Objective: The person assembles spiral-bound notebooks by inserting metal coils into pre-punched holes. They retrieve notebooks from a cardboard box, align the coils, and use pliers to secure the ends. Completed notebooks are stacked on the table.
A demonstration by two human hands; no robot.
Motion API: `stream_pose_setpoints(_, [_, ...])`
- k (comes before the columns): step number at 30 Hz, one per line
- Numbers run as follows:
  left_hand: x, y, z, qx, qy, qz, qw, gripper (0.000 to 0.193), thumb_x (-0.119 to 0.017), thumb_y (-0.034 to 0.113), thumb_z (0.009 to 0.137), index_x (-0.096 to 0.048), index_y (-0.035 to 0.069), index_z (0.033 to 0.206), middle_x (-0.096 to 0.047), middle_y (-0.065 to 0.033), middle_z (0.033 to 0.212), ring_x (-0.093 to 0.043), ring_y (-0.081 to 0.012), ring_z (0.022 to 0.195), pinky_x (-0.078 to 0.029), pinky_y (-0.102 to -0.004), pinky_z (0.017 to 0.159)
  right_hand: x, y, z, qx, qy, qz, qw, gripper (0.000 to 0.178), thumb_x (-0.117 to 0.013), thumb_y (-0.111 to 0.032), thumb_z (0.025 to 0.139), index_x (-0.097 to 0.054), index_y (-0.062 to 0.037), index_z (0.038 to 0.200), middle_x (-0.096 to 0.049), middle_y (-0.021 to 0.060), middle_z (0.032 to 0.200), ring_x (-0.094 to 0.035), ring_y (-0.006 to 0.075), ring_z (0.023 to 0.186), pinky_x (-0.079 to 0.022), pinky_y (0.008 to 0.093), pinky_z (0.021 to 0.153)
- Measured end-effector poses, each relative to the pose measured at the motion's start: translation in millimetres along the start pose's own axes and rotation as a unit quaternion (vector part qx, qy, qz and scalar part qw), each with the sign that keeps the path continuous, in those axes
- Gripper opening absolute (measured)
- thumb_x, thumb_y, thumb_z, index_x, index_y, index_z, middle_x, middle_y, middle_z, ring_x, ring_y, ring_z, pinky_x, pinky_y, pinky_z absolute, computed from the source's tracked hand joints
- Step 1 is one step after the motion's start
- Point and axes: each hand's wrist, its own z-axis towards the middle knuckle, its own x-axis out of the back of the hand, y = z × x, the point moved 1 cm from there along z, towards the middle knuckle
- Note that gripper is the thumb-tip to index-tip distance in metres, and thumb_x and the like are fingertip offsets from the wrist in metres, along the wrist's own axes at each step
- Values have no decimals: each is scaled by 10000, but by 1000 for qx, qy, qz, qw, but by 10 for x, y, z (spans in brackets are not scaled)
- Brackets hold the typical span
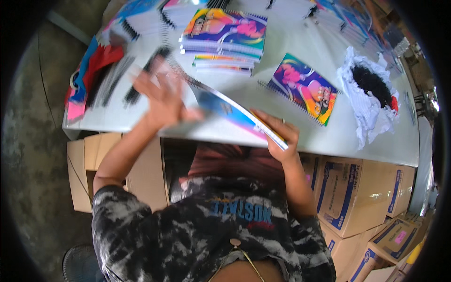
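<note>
In front of me, tilted above the table, is a notebook [225,109] with a blue and pink cover, seen nearly edge-on. My right hand [284,134] grips its near right end, thumb and fingers on either side. At the other end is my left hand [162,96], blurred by motion, its fingers and thumb spread. It is beside a dark spiral coil [170,58] that runs off the notebook's far corner; whether the palm touches it I cannot tell. Black coils [140,82] lie on the table just past this hand.
A stack of colourful spiral notebooks [224,33] stands at the back, with a single one [304,89] to its right. Crumpled white wrapping [359,120] holds black scraps at far right. Red and blue material [91,68] lies at the left edge. Cardboard boxes [350,199] stand below the table.
</note>
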Motion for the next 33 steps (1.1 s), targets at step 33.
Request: stream_pose_setpoints(33, [40,975,117,52,19,-333,941,989,-431,761,693,-282,40,1353,-289,-266,1294,-263,-458,1201,-149,-637,967,-278,-106,53,39,1,2,999,439,-662,-1,695,-589,-34,1127,-631,141,1048,-635,273,918,-512,335,768])
